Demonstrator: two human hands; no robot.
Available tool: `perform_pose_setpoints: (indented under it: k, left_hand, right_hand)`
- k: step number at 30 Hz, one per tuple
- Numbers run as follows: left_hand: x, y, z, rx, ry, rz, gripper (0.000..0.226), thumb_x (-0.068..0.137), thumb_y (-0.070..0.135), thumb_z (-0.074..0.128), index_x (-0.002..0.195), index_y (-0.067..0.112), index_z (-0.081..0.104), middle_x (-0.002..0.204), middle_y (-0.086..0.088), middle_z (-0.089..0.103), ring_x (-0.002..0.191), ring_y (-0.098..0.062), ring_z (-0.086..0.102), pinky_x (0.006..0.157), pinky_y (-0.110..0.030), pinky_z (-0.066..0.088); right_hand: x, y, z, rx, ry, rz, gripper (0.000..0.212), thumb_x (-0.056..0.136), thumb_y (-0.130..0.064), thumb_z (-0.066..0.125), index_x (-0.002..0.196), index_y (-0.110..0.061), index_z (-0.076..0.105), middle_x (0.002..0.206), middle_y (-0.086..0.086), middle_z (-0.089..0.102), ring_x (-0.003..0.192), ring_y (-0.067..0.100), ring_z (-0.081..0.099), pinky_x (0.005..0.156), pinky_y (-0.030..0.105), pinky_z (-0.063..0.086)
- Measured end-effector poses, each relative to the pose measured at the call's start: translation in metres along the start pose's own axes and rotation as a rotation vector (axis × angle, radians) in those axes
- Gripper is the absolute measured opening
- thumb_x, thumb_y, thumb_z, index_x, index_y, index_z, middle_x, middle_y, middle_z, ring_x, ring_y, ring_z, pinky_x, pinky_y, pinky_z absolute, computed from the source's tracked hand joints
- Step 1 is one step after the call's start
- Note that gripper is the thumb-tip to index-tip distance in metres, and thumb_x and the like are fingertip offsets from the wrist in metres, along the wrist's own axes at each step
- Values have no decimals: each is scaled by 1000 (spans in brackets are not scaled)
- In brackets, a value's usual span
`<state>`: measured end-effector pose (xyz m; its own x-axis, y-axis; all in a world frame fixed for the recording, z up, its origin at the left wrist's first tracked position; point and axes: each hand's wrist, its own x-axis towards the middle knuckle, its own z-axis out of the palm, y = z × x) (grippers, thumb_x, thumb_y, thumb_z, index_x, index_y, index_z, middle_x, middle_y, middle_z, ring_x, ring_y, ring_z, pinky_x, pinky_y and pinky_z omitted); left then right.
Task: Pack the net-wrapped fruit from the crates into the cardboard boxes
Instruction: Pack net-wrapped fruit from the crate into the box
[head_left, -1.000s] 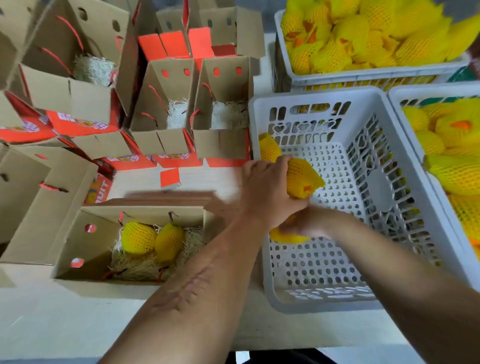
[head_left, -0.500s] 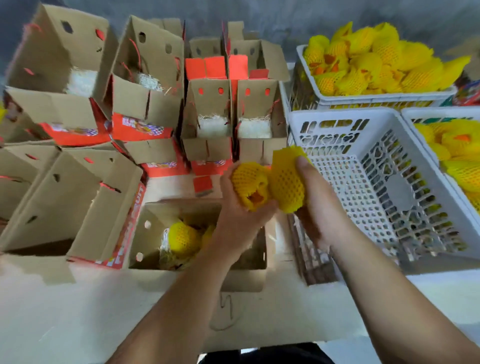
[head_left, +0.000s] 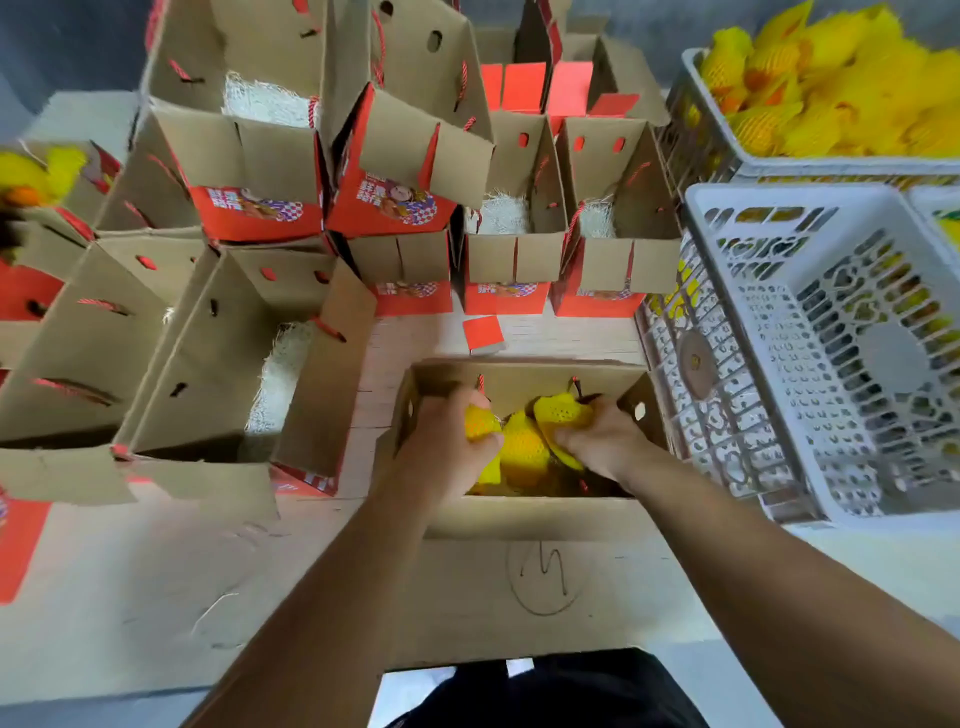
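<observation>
Head view — the only view. Both hands are inside the open cardboard box (head_left: 524, 512) nearest the person, at the front of the worktop (head_left: 130, 597). The left hand (head_left: 447, 452) has its fingers curled round 1 net-wrapped fruit (head_left: 480, 422) at the left side of the box. The right hand (head_left: 597, 441) holds a second net-wrapped fruit (head_left: 561, 413) at the right side, fingers wrapped over its net. A third fruit (head_left: 523, 454) lies in the box between the 2 hands, touching both held pieces. More fruit may lie underneath; the hands hide the box floor.

The white crate (head_left: 810, 332) just right of the box shows no fruit inside. A second crate (head_left: 831, 104) at the rear right is heaped with yellow net-wrapped fruit. Open boxes lined with pale shredded filler (head_left: 265, 104) stand at the left and rear.

Judged step: seating both pieces in the box.

Risks from here:
- Crowding — pressing 2 pieces down beside the middle fruit can bruise them or drag a net sleeve off.
- A piece left high can roll out or block the flaps.
- The right forearm passes close to the white crate; a wide withdrawal can knock it.
</observation>
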<state>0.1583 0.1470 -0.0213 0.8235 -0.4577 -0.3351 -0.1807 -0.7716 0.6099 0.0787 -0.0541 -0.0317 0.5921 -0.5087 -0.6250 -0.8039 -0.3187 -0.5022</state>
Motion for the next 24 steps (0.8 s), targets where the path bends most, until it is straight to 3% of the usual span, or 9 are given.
perform_pose_setpoints:
  k: [2,4,7,11,14,17,20,22,24]
  left_hand:
    - [4,-4,5,96,-136,19,39,89,53,70,122,47,49,123,11,39,87,-7,44,67,-12,30]
    - [10,-5,8,157,-270,3,42,90,47,72,125,44,49,130,2,37,79,-11,50,75,-27,42]
    - [20,-4,6,337,-379,-45,39,96,30,67,129,36,48,138,-8,32,74,-18,50,76,-32,39]
    - [30,1,6,540,-600,-75,49,99,3,43,144,25,41,158,-26,19,119,-41,58,100,-46,49]
    - [34,3,4,554,-628,-62,48,101,10,48,146,24,40,156,-27,22,118,-42,59,104,-49,50]
    - [34,0,4,550,-641,-11,46,102,29,51,148,30,42,153,-22,27,117,-40,59,102,-44,51]
    - [33,-3,8,516,-636,7,46,103,23,50,147,33,45,152,-17,31,122,-39,58,106,-42,49]
    - [29,0,7,524,-633,22,44,103,19,48,146,22,49,148,-16,39,122,-37,58,103,-41,50]
    - [21,4,4,568,-638,29,42,105,24,44,142,8,54,138,-17,54,118,-36,60,98,-40,51]
  right_hand:
    - [13,4,4,-127,-18,69,91,81,-49,74,152,-13,29,137,14,54,122,31,55,104,38,47]
    - [22,4,8,-157,-27,106,83,84,-40,71,150,-13,28,129,13,57,113,30,58,96,36,49]
    - [30,4,15,-274,-58,158,73,87,-32,59,148,-8,27,133,19,54,121,36,57,101,42,48]
    - [41,3,21,-428,-73,155,62,89,-25,52,145,-2,39,139,20,52,126,39,54,104,45,46]
    - [37,-7,18,-548,-140,130,59,92,-28,56,146,-9,44,137,16,55,121,37,58,100,48,50]
    - [21,-18,11,-683,-76,152,66,97,-36,54,153,-13,28,148,13,37,127,38,53,96,49,50]
    - [0,-42,23,-739,81,-95,43,97,-26,52,139,-24,45,136,8,45,118,37,59,81,43,47]
    - [-4,-62,41,-597,-75,-391,34,95,-17,54,127,-26,61,127,7,62,114,33,63,89,35,50]
    - [3,-73,55,-548,-295,-466,36,93,-6,56,121,-24,69,126,6,68,116,29,63,101,32,49]
